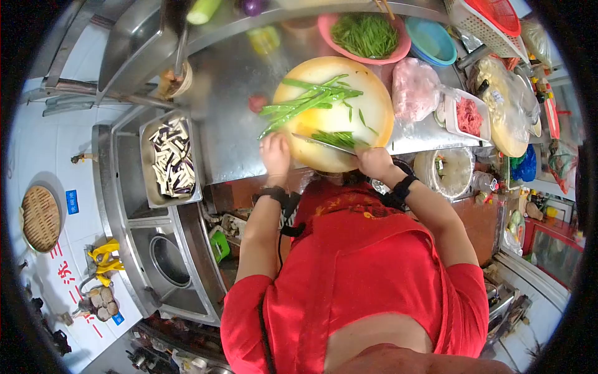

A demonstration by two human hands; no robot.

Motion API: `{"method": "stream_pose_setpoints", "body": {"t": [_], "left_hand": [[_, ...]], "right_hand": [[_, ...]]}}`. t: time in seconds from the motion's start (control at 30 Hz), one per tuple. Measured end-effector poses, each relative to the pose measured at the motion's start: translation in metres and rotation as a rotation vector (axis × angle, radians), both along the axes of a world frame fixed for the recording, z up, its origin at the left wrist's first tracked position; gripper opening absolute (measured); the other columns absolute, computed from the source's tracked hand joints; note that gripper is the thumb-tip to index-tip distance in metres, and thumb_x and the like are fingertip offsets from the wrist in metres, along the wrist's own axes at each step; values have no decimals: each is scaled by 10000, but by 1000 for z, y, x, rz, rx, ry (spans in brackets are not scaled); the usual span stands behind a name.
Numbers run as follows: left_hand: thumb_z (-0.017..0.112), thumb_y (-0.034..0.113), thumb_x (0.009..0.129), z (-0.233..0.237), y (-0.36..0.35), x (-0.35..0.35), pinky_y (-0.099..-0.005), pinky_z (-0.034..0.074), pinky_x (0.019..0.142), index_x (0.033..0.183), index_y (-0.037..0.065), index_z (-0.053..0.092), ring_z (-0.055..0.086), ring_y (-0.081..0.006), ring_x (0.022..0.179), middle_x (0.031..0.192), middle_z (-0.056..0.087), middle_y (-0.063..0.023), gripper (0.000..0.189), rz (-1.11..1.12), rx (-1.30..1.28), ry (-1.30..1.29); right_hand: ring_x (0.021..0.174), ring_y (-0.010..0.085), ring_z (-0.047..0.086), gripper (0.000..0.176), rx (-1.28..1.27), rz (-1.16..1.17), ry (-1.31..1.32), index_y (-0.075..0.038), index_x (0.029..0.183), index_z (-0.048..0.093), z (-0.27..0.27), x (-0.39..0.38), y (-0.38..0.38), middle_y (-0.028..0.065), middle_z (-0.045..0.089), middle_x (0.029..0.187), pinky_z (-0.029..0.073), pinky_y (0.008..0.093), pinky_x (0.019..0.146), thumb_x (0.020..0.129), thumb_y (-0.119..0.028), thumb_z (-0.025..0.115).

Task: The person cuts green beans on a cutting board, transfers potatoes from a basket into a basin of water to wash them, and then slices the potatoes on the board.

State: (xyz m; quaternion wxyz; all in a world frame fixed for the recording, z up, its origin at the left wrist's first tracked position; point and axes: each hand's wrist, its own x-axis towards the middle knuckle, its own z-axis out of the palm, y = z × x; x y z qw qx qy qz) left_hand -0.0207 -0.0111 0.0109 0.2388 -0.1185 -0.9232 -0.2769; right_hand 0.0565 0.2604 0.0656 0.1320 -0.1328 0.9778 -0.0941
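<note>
- Long green pods (311, 101) are lying in a loose pile on the upper left part of the round cutting board (367, 81), some ends jutting past its left edge.
- Cut green pieces (333, 137) are lying near the cutting board's lower edge, beside the knife (324, 144).
- The right hand (374, 163) is gripping the knife's handle at the cutting board's lower right edge, the blade slanting across the board.
- The left hand (274, 151) is resting at the cutting board's lower left edge, fingers together; whether it is gripping anything, I cannot tell.
- The table (230, 124) is carrying the cutting board.
- Beyond the cutting board, a pink bowl (403, 40) is holding shredded greens (364, 34).
- Right of the cutting board, a plastic bag (415, 90) is lying, and farther right a white tray (484, 124) is holding minced meat (468, 116).
- Well left of the cutting board, a metal tray (149, 187) is holding purple-edged strips (172, 159).
</note>
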Motion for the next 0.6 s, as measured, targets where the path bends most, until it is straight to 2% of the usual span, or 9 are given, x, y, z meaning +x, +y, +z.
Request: {"method": "stream_pose_setpoints", "body": {"t": [0.1,0.2,0.33,0.4,0.5,0.6], "left_hand": [[626,134,744,3,-12,-21,-389,404,839,862,84,622,532,-276,946,975,587,-78,128,70,-43,52],[642,162,709,8,-18,-35,-406,416,829,935,82,622,527,-291,955,980,587,-102,241,52,-117,0],[635,192,713,1,-21,-37,-408,419,831,952,87,620,534,-291,959,990,591,-105,262,7,-212,-122],[643,210,718,-3,-21,-39,-403,437,798,964,120,616,553,-287,922,1021,581,-83,263,-25,-213,-118],[641,211,711,-4,-20,-40,-405,445,779,956,117,612,564,-299,883,994,583,-92,265,-19,-201,-125],[634,206,701,1,-19,-37,-412,449,773,958,108,602,562,-314,877,967,585,-101,277,-32,-190,-189]], "right_hand": [[571,306,616,245,-4,-2,24,-67,837,523,9,-3,-2,140,615,633,488,422,525,866,-305,469],[564,313,612,235,-87,4,47,-71,831,526,14,-1,3,145,613,629,485,424,517,850,-302,490],[579,319,611,254,-79,-46,59,-68,835,524,4,2,1,149,609,633,480,432,525,856,-319,488],[588,323,610,261,-41,-79,51,-68,836,522,4,-3,1,151,608,636,479,435,533,862,-325,483],[593,330,608,266,-63,-48,28,-62,846,525,19,-2,5,153,605,634,479,440,533,857,-326,489],[596,338,606,272,-168,-87,35,-57,869,530,29,4,5,162,602,635,480,443,537,846,-327,500]]}}
